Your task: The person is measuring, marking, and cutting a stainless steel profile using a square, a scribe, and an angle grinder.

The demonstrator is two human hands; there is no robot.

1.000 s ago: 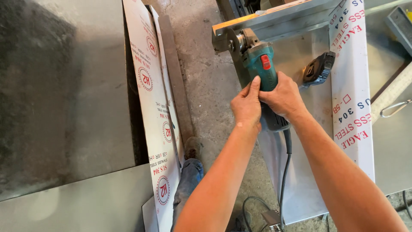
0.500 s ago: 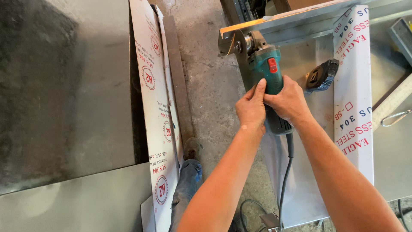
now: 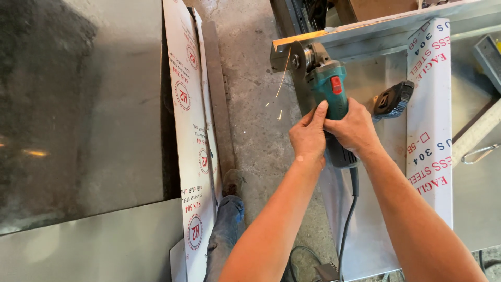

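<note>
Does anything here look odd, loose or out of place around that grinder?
Little stands out. Both hands, left and right, grip the teal grinder as sparks fly off the metal edge. A black disc lies loose on the steel sheet, close beside the right hand.

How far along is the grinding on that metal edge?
Underway: both hands, left hand and right hand, grip the teal grinder, its disc at the corner of the metal bar, throwing sparks. No finished stretch is clear. The bar's length rightward looks untouched.
</note>
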